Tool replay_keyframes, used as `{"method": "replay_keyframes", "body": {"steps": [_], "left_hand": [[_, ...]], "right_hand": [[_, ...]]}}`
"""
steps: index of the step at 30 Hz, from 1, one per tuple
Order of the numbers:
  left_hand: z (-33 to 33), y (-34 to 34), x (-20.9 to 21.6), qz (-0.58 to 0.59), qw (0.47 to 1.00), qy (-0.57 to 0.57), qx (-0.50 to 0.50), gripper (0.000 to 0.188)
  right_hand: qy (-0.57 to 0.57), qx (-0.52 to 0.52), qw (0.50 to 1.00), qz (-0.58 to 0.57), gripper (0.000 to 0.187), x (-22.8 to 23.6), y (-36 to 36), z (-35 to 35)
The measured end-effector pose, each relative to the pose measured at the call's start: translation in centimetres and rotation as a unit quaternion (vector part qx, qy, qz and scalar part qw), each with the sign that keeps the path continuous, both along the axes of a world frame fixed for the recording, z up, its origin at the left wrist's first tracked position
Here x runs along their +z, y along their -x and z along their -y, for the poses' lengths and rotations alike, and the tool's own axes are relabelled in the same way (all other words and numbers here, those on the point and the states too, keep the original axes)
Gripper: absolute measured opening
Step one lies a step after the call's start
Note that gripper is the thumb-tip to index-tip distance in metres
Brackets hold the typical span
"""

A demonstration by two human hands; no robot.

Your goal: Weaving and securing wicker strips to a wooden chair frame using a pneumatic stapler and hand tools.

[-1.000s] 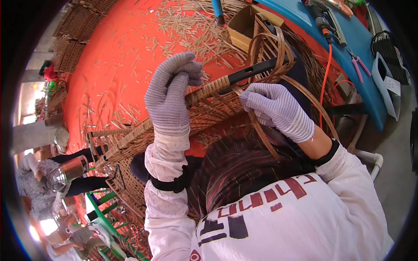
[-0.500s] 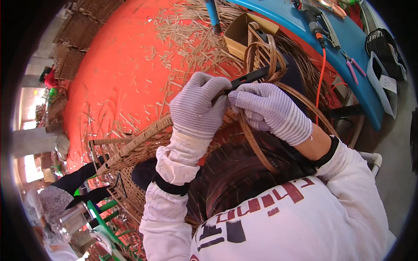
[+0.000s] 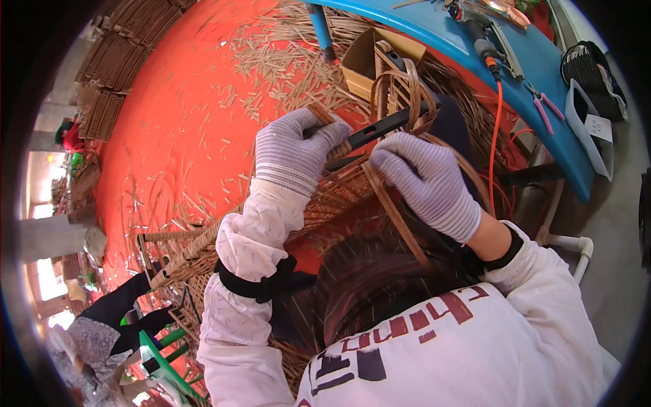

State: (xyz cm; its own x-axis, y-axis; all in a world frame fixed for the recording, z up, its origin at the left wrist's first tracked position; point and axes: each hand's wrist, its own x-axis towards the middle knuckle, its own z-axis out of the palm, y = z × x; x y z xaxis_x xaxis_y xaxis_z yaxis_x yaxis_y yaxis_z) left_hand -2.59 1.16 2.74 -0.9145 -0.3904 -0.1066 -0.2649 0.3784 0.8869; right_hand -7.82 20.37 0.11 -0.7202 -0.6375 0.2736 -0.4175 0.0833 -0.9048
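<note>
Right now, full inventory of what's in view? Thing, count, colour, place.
wicker frame: one, brown, lower left to centre under the hands
cane strips: a looped bundle, tan, at the fingertips
black tool: one, across the weave between the hands
cardboard box: one, brown, top centre
cane offcuts: many, tan, scattered on the red floor
blue table: one, upper right
pink pliers: one, on it
left hand: grey glove, gripping the weave
right hand: grey glove, on the strips

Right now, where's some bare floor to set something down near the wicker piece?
The orange floor left of the left hand is barest, with sparse cane offcuts. Toward the cardboard box the offcuts lie thick. The blue table at right is crowded with tools.
</note>
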Motion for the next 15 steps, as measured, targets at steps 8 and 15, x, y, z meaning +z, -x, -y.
{"method": "replay_keyframes", "body": {"steps": [8,15], "left_hand": [[0.3,0.5,-0.4,0.033,0.999,-0.002,-0.018,0.027],[-0.1,0.6,-1.2,0.041,0.999,-0.032,0.006,0.024]], "right_hand": [[0.003,-0.065,0.981,-0.184,0.016,-2.0,-0.4,1.5],[-0.031,-0.065,0.977,-0.199,0.027,-3.4,-2.8,1.1]]}}
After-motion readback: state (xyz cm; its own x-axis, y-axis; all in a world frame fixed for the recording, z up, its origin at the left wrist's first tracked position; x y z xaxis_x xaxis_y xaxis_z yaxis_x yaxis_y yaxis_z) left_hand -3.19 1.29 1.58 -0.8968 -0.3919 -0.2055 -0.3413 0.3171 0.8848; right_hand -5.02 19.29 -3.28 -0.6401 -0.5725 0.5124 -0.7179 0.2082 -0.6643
